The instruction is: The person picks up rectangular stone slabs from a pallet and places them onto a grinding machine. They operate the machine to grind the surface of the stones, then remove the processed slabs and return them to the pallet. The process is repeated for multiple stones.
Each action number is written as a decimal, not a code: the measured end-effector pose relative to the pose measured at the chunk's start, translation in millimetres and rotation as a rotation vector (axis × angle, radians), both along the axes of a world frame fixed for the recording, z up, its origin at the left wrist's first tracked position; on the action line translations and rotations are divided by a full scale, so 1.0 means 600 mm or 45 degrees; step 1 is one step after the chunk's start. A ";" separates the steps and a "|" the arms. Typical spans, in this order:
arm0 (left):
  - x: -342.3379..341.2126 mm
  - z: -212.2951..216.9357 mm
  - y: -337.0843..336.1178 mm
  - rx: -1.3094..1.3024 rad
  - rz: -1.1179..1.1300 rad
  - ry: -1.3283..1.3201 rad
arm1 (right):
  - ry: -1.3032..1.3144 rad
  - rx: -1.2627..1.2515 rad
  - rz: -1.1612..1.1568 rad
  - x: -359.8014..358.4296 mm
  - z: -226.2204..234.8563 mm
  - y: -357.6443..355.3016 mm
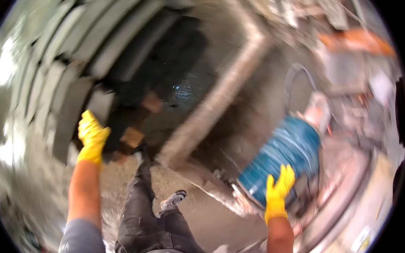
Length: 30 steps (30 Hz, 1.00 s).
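Note:
The picture is blurred by motion. My left hand, in a yellow glove, reaches out to the left and lies against a grey concrete block in a curved row of blocks. I cannot tell if it grips the block. My right hand, also in a yellow glove, has its fingers spread over the near edge of a blue barrel-shaped drum lying on its side. My legs in dark trousers and one grey shoe show below.
A long pale pipe or beam runs diagonally across the dusty ground. Behind it lies a dark wet pit. An orange object and debris sit at the upper right. A dark hose loop stands behind the drum.

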<state>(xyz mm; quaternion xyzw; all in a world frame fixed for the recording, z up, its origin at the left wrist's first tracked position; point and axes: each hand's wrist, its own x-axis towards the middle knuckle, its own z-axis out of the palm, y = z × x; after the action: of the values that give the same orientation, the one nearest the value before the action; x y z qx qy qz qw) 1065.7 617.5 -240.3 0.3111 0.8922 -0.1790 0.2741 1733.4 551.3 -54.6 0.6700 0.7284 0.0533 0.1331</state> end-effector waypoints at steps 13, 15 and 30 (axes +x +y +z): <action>0.098 0.174 -0.191 0.442 0.187 -1.072 | 0.334 0.404 -0.026 0.073 0.018 -0.054; 0.169 0.204 -0.245 0.526 0.100 -1.125 | 0.481 0.592 0.033 0.080 0.013 -0.071; 0.772 0.483 -0.225 0.668 -1.161 -1.334 | 1.593 1.597 -2.602 0.335 0.093 -0.386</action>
<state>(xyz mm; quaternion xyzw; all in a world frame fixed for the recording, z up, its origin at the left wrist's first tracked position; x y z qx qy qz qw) 1529.1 482.3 49.3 0.7505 0.4404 0.1156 0.4790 1934.5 319.6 1.4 0.7668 -0.3003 -0.0593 -0.5642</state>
